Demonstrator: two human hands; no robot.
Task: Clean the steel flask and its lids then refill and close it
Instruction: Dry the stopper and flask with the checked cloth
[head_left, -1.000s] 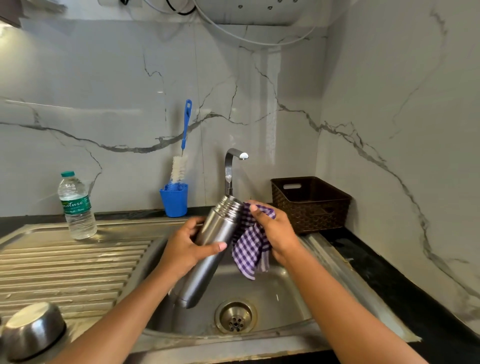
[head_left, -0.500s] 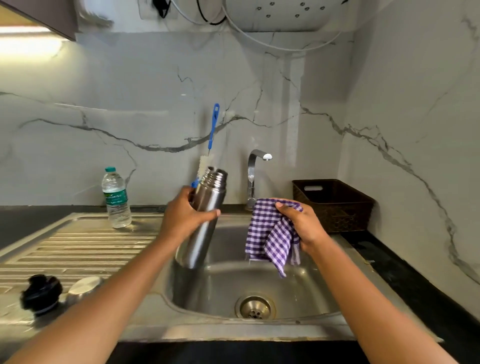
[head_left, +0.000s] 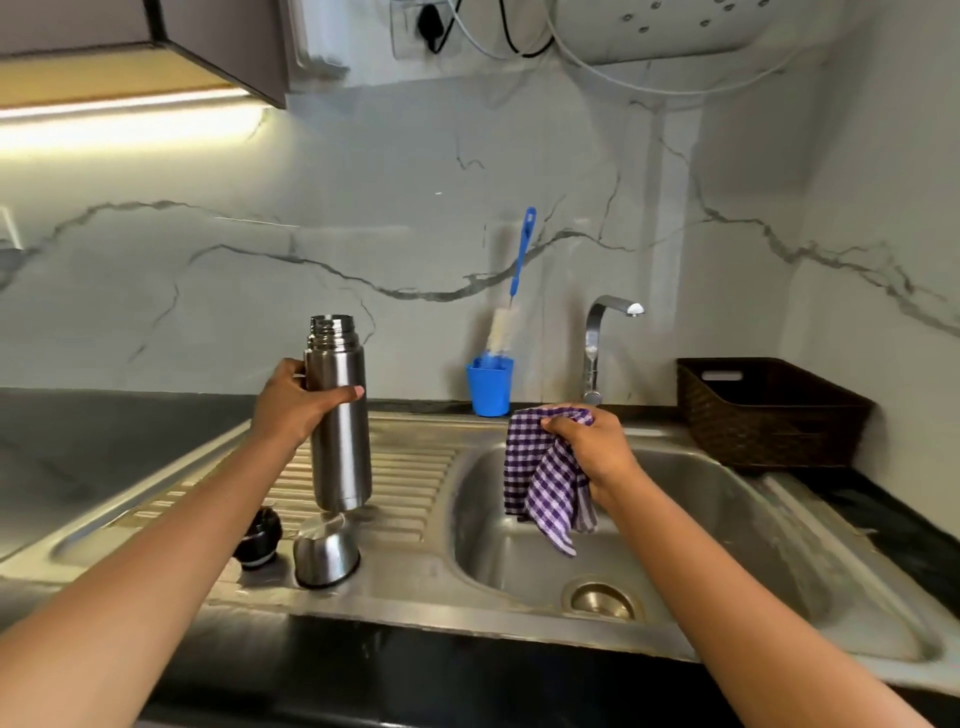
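Observation:
My left hand (head_left: 291, 402) grips the steel flask (head_left: 340, 447) upright over the ribbed draining board (head_left: 410, 478), its mouth open and uncapped. Just below the flask, a steel cup lid (head_left: 326, 555) sits upside down on the board, with a black inner stopper (head_left: 258, 539) to its left. My right hand (head_left: 592, 447) holds a purple checked cloth (head_left: 543, 483) that hangs over the sink basin (head_left: 717, 525).
A blue cup (head_left: 488, 385) with a blue-handled bottle brush (head_left: 511, 306) stands behind the sink, left of the tap (head_left: 597, 348). A brown woven basket (head_left: 769, 410) sits on the black counter at the right. Wall cabinets hang at upper left.
My left hand carried the flask from over the basin leftward and stood it upright above the draining board. The right hand with the cloth came away from the flask and stays over the basin.

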